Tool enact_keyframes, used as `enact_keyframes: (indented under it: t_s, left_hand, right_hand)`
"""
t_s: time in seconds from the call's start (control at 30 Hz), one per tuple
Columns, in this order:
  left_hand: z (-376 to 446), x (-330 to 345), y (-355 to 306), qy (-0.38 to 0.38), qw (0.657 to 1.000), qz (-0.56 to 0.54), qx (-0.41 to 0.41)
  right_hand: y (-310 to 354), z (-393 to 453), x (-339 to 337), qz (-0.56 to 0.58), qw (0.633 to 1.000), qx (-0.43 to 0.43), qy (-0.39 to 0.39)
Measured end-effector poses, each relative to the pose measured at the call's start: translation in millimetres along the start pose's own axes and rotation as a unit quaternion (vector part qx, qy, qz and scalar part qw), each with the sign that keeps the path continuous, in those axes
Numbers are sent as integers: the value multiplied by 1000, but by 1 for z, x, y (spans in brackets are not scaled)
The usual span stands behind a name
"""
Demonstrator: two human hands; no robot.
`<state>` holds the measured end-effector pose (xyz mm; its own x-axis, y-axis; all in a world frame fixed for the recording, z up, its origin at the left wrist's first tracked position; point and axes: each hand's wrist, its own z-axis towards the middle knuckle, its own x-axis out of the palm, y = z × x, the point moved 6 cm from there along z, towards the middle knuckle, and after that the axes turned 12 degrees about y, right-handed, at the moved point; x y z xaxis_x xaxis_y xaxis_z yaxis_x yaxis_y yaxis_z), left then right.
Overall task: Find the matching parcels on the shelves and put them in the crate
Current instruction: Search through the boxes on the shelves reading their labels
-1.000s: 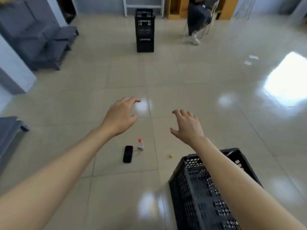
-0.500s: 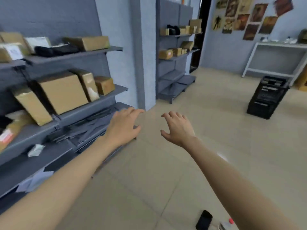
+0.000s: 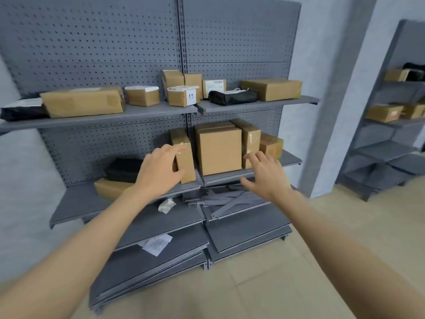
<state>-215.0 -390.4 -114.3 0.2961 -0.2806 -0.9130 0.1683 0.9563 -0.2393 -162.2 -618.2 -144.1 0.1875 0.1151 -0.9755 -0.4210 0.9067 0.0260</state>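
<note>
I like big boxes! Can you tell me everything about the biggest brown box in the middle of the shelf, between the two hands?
The big brown box looks like plain cardboard, squarish, closed, with a seam along its top. It stands upright on the grey middle shelf, near the front edge. A narrow tilted box stands to its left, apart from it, and a taller taped box stands close against its right side. No label shows on its front. The left hand and right hand hover in front, open; neither touches it.

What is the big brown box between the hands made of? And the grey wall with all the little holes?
The big brown box looks like plain matte cardboard: flat tan sides, folded top flaps. The grey wall behind the shelves looks like painted metal sheet, punched with even rows of holes, though paint hides the material itself.
</note>
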Motion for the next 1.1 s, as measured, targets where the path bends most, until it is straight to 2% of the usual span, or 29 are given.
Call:
enact_keyframes:
  t_s: [0.2,0.37,0.63,0.9,1.1]
  left_hand:
    - [101,6,96,-14,996,-6,-86]
    - [190,-17,149,-50,990,-24,-128]
    - [270,-24,224,-58,984,-10,-169]
    - [344,-7,298,-75,970,-126,-196]
    - [397,5,350,-111,916,-286,-259]
  right_hand:
    - [7,164,36,25,998,-55,2]
    - [13,296,27,69,994,-85,-24]
    - [70,430,31,132,979,-153,-42]
    - [139,524,31,220,949,-221,-38]
    - [188,598,30,312,927,-205,32]
